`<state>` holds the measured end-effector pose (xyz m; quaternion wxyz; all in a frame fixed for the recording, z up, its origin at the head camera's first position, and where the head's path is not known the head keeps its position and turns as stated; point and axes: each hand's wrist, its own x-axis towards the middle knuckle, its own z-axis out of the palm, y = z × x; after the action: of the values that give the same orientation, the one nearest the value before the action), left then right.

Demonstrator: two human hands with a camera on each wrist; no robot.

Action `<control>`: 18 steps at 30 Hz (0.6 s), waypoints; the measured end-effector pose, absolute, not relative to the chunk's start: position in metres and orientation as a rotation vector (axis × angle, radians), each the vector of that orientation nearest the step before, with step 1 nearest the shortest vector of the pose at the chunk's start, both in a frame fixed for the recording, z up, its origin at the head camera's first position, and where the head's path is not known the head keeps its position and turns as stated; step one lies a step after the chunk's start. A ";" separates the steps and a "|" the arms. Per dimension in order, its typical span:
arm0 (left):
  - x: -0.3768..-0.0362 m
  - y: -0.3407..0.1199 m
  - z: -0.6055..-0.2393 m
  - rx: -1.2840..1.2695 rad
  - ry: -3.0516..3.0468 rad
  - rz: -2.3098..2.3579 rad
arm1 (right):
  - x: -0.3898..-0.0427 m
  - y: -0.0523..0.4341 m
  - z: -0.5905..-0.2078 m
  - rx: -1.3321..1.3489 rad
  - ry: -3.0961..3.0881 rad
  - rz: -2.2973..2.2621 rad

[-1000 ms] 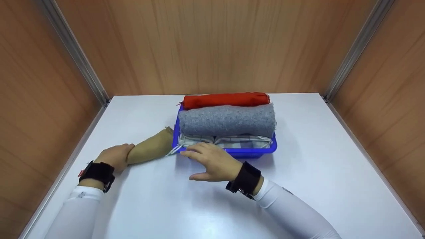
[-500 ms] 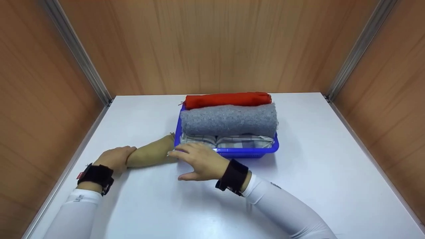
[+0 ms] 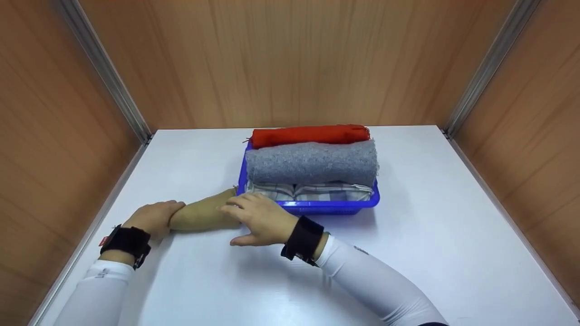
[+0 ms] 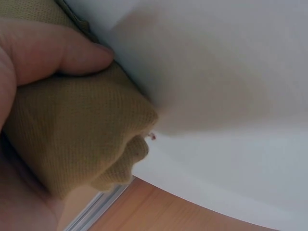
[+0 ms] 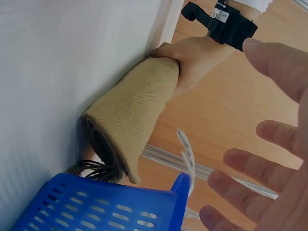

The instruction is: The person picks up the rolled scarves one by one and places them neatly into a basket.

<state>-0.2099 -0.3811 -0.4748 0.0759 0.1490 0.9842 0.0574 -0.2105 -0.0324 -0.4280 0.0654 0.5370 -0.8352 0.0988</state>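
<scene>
My left hand (image 3: 152, 220) grips the near left end of a rolled khaki cloth (image 3: 199, 215) on the white table. In the left wrist view the thumb lies across the knit cloth (image 4: 72, 130), whose folded end sticks out of the grip. Dark fringe (image 5: 98, 168) shows at the roll's other end in the right wrist view, beside the blue basket (image 5: 106, 207). My right hand (image 3: 265, 220) hovers with spread fingers at the front left corner of the basket, partly in front of the roll's right end. It holds nothing.
In the blue basket, seen by its front rim (image 3: 328, 204), sit a red roll (image 3: 312, 136), a thick grey roll (image 3: 312, 163) and plaid cloth (image 3: 335, 194). White cords (image 5: 186, 154) hang over its left corner. Wooden panels (image 3: 290, 63) enclose the table on three sides.
My right hand has moved left, from the basket's front toward the khaki roll. The roll's right end has swung a little toward me. My left hand keeps its grip, nearly in place.
</scene>
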 end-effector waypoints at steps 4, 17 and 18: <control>-0.211 -0.382 -0.474 0.428 2.931 0.183 | -0.211 -0.038 -0.431 1.627 -2.517 0.263; -0.207 -0.382 -0.473 0.407 2.922 0.162 | -0.206 -0.070 -0.440 1.667 -2.479 0.191; -0.207 -0.381 -0.473 0.413 2.926 0.164 | -0.206 -0.072 -0.441 1.666 -2.478 0.180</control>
<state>-0.2069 -0.3814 -0.4731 0.0909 0.1389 0.9846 0.0550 -0.2062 -0.0717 -0.4412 0.0752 0.5555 -0.8260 0.0599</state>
